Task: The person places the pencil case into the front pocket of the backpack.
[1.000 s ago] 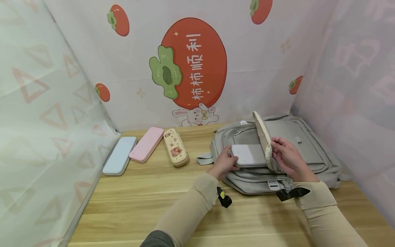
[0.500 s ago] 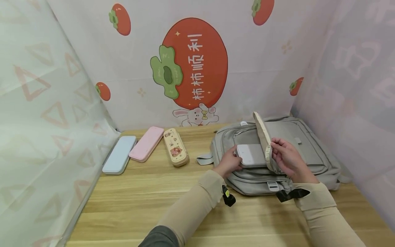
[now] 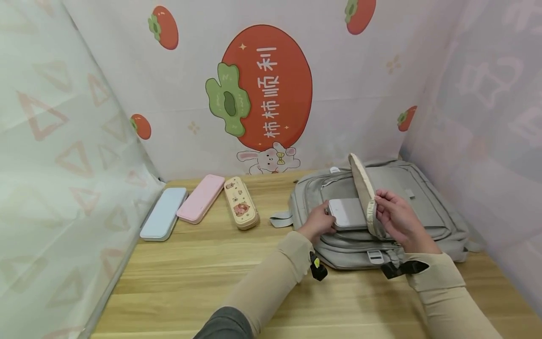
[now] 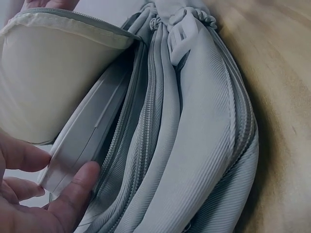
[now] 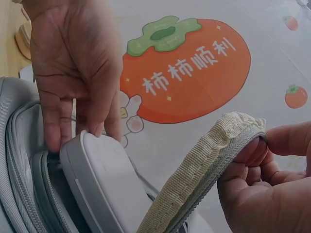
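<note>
**Left hand gripping a white case partway into a gray backpack**

The left hand is pinching the near end of the white case, with the thumb on one side and fingertips on the other. The case is lying partly inside the backpack's unzipped front pocket, its far end disappearing beneath the raised flap. The right hand is holding that flap up by its zippered edge, between thumb and curled fingers; the cream lining is showing.

The backpack is lying flat on the wooden surface, a gray strap loop sticking out on the left. Well apart, farther left, three more cases are resting in a row: a light-blue case, a pink case and a cream case bearing printed pictures.
</note>
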Tool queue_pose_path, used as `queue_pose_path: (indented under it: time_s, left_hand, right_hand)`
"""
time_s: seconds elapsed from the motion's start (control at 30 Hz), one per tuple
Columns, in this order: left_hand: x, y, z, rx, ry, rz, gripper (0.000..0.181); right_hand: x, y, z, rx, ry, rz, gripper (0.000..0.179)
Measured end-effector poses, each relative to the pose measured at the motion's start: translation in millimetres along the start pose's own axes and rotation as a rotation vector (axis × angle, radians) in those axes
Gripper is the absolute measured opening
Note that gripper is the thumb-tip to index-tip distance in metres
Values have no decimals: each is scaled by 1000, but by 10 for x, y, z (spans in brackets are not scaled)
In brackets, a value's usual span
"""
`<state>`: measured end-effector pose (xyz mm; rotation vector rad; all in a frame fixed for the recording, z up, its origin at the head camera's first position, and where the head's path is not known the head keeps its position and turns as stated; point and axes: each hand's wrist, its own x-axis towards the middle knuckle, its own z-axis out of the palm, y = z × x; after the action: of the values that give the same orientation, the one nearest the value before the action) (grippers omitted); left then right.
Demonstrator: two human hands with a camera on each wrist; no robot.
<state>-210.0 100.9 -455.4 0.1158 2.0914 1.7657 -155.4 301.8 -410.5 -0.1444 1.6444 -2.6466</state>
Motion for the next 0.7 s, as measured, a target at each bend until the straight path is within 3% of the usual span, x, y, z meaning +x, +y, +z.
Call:
queue_pose_path:
  time_s: [0.23, 0.47, 0.7]
  left_hand:
    - [26, 6, 31, 3, -12, -30, 69]
    - [24, 18, 68, 40, 26, -51, 67]
    - [60, -17, 78, 142, 47, -4, 62]
  right_hand:
    - [9, -5, -5, 5, -15, 5, 13]
    - [18, 12, -32, 40, -29, 4, 12]
    - [15, 32, -52, 64, -38, -7, 13]
